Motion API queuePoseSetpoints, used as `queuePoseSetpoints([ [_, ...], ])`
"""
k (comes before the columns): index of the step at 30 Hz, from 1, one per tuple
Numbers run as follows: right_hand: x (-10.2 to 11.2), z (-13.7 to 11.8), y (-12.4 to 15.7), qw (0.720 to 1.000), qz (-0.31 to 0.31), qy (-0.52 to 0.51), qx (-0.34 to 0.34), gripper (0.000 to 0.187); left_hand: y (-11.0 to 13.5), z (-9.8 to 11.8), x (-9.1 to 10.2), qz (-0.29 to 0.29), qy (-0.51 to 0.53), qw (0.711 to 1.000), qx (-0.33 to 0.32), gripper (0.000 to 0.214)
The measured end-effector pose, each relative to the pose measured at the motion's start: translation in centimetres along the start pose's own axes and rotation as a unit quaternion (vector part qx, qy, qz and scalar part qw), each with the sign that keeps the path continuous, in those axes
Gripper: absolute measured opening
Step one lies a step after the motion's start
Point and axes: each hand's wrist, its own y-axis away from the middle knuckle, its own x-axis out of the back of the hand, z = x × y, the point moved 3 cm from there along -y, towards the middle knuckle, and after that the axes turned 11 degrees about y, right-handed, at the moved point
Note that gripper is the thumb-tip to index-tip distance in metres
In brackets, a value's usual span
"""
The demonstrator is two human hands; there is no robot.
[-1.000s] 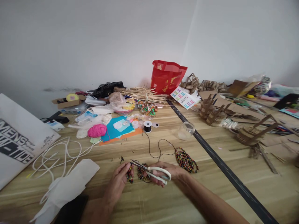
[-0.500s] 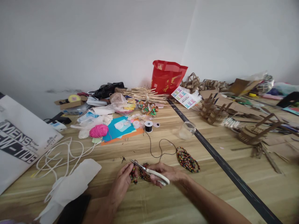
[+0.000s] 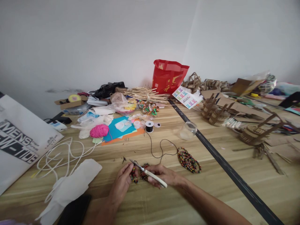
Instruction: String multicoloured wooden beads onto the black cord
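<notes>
My right hand [image 3: 165,175] is closed round the white handles of a pair of scissors [image 3: 156,178], whose blades point left toward my left fingertips. My left hand [image 3: 123,178] pinches a strand of multicoloured beads [image 3: 134,177] near the blade tips. More of the beads hang between the two hands, partly hidden behind the scissors. On the table to the right lies a coiled bead strand [image 3: 188,161]. A thin black cord [image 3: 161,153] runs in loops from a black spool [image 3: 149,126] down toward my right hand.
A clear jar [image 3: 188,130] stands beside a black strip [image 3: 217,156] crossing the table. Small woven baskets [image 3: 253,134] are at the right. Pink yarn [image 3: 99,131], blue paper [image 3: 114,131] and white cable [image 3: 67,156] lie left. A red bag [image 3: 167,78] stands at the back.
The scissor handles have come together, so the blades have closed near my left fingertips. Both hands stay in nearly the same place.
</notes>
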Motion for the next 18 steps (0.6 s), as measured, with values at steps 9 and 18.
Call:
queuePoseSetpoints([
  [9, -0.2, 0.9, -0.6, 0.999, 0.03, 0.04, -0.016, 0.052, -0.1, -0.3, 0.6, 0.05, 0.016, 0.999, 0.005, 0.035],
  [18, -0.3, 2.1, -1.6, 0.994, 0.07, 0.077, -0.027, 0.041, -0.5, -0.6, 1.3, 0.072, 0.002, 0.997, -0.017, 0.034],
])
